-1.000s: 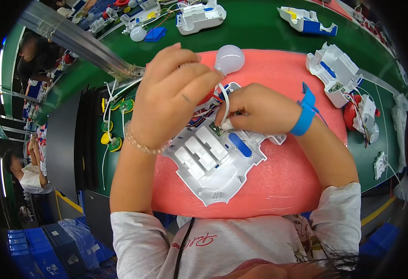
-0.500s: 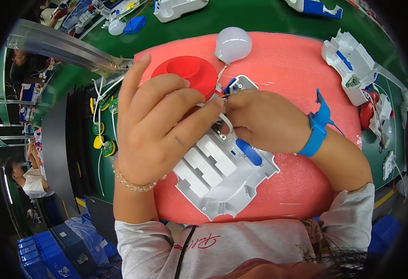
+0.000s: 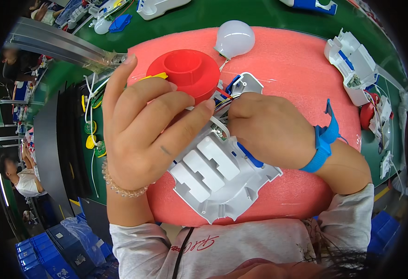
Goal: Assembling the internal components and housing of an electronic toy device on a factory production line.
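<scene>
A red round part (image 3: pixel 205 69) with a raised inner ring sits by my left hand (image 3: pixel 141 132). The left fingers are bent over its near edge, with the little finger raised and the thumb hidden. My right hand (image 3: pixel 269 128) is closed, its fingertips pinching thin coloured wires (image 3: pixel 223 104). Below both hands lies an open white plastic housing (image 3: pixel 234 202) with white blocks (image 3: pixel 218 158) and a blue piece (image 3: pixel 250 156), partly covered by the right hand. A white cable (image 3: pixel 220 126) loops between the hands. A yellow edge (image 3: pixel 155 76) shows beside the red part.
A white bulb-shaped globe (image 3: pixel 235 39) on a wire lies at the back of the pink foam mat (image 3: pixel 297 60). Another white housing (image 3: pixel 352 65) stands at right on the green table (image 3: pixel 269 15). Yellow-green parts with cables (image 3: pixel 92 139) lie left. Blue crates (image 3: pixel 46 255) stand lower left.
My left hand and the red part have shifted slightly left, showing more of the coloured wires. The right hand has moved a little down and now covers more of the blue piece.
</scene>
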`<state>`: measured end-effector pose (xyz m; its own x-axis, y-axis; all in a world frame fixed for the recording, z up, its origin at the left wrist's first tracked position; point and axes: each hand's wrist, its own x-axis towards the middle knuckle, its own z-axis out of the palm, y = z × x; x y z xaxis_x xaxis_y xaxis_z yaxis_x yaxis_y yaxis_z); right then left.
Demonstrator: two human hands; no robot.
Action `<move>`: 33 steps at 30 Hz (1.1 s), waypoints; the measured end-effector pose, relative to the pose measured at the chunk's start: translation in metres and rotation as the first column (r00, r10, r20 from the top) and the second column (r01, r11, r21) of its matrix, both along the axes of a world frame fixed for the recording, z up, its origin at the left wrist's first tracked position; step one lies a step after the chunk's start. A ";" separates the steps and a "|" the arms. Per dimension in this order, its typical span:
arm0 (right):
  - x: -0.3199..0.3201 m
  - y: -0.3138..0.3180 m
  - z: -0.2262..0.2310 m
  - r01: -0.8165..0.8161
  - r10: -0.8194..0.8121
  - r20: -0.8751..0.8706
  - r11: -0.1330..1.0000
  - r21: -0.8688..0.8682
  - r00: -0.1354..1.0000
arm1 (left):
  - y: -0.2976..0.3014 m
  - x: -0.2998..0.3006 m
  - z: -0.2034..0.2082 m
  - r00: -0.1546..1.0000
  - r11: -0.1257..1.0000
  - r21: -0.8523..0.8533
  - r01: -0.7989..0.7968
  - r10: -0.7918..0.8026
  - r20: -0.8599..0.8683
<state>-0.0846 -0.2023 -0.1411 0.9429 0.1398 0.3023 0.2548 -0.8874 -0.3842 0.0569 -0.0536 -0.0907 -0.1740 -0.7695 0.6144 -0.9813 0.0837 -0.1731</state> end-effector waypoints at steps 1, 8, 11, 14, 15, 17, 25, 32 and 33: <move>0.000 0.001 0.003 0.022 -0.023 -0.014 1.000 -0.020 1.000 | -0.001 0.001 -0.001 1.000 1.000 -0.004 0.004 -0.004 -0.005; -0.001 0.009 0.007 0.084 -0.086 -0.105 0.996 -0.019 0.991 | -0.006 -0.001 -0.001 0.999 0.999 -0.019 0.041 -0.041 0.009; -0.003 0.011 0.004 0.053 -0.053 0.006 0.998 -0.031 0.999 | -0.003 -0.005 0.001 1.000 1.000 0.014 0.016 -0.016 -0.001; -0.006 0.015 0.005 0.086 -0.085 0.024 0.995 -0.055 0.996 | -0.001 -0.008 0.002 1.000 1.000 0.024 0.008 -0.007 -0.009; -0.006 0.016 0.005 0.067 -0.066 0.024 0.996 -0.053 0.998 | 0.001 -0.008 0.002 1.000 1.000 0.013 0.017 -0.017 -0.010; -0.007 0.017 0.004 0.054 -0.054 0.004 0.997 -0.063 0.999 | 0.002 -0.008 0.002 1.000 0.999 0.037 0.003 -0.003 -0.004; 0.000 0.022 0.004 0.092 -0.101 -0.076 0.989 -0.115 0.992 | 0.000 -0.007 0.012 1.000 0.995 0.096 -0.030 0.029 0.012; -0.015 -0.010 0.022 0.030 -0.030 -0.075 1.000 -0.001 0.997 | 0.010 -0.009 0.014 0.995 0.990 0.117 -0.083 0.089 -0.053; -0.017 -0.019 0.033 0.061 -0.050 -0.124 0.994 0.090 0.991 | 0.015 -0.009 0.013 0.992 0.992 0.097 -0.085 0.093 -0.082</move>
